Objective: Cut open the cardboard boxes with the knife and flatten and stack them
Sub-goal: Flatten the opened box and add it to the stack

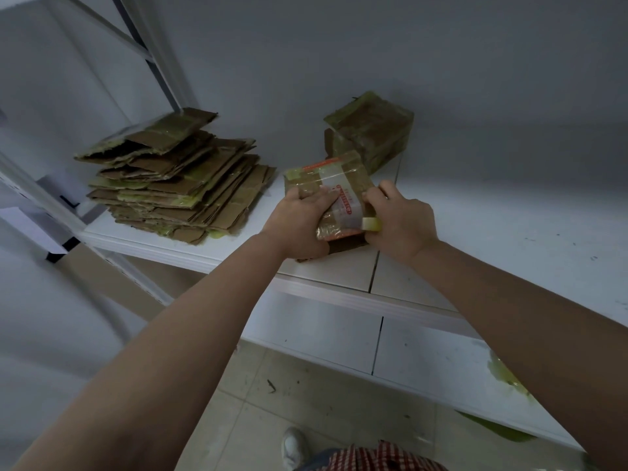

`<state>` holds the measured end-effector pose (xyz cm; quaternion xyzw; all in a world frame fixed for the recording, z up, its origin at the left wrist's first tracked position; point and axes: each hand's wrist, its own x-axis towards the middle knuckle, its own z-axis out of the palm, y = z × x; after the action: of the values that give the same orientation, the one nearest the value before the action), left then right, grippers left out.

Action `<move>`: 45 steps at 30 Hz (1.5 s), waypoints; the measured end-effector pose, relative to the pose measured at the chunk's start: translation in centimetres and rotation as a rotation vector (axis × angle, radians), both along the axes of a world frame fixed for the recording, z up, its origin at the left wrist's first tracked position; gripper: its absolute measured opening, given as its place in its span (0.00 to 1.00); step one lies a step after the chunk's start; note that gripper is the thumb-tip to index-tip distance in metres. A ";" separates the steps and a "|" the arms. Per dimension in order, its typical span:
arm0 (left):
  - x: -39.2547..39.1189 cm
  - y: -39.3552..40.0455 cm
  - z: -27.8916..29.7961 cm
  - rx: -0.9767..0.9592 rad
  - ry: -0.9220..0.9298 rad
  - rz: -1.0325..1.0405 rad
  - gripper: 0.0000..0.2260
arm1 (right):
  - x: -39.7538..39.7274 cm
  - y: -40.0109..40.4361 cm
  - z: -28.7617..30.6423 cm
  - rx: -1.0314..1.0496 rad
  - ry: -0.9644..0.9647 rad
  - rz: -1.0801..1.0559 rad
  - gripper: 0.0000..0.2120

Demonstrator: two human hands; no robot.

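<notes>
Head view: both hands work on one taped cardboard box [334, 195] that sits on the white shelf board [509, 232]. The left hand [302, 222] grips the box's near-left side, fingers curled over its top face. The right hand [397, 222] is closed against the box's right edge, its grip pinching a small pale yellow-green knife handle [372, 224] that pokes out at the box's near-right corner; the blade itself cannot be made out. Clear tape with red print runs across the box top between the two hands. Just beyond the right hand, touching or nearly touching the held box, stands a second taped box [372, 130]. Well to the left of the left hand lies a stack of flattened cardboard [176, 178] on the same shelf
</notes>
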<state>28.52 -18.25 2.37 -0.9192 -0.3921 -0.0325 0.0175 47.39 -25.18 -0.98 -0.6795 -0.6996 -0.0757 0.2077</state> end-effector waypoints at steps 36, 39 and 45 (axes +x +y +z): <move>1.6 1.2 1.0 -0.062 0.182 -0.019 0.49 | 1.4 0.0 2.1 0.044 0.056 0.073 0.24; 1.6 1.2 1.1 -0.064 0.175 -0.031 0.46 | 1.7 -0.1 2.2 0.023 0.037 0.077 0.25; 0.9 1.1 0.8 -0.012 0.145 -0.046 0.49 | 3.4 -1.0 1.1 -0.087 0.066 0.071 0.32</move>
<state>29.43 -17.14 3.14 -0.9280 -0.3687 0.0359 0.0394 50.79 -26.15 0.14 -0.6647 -0.7187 -0.0155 0.2034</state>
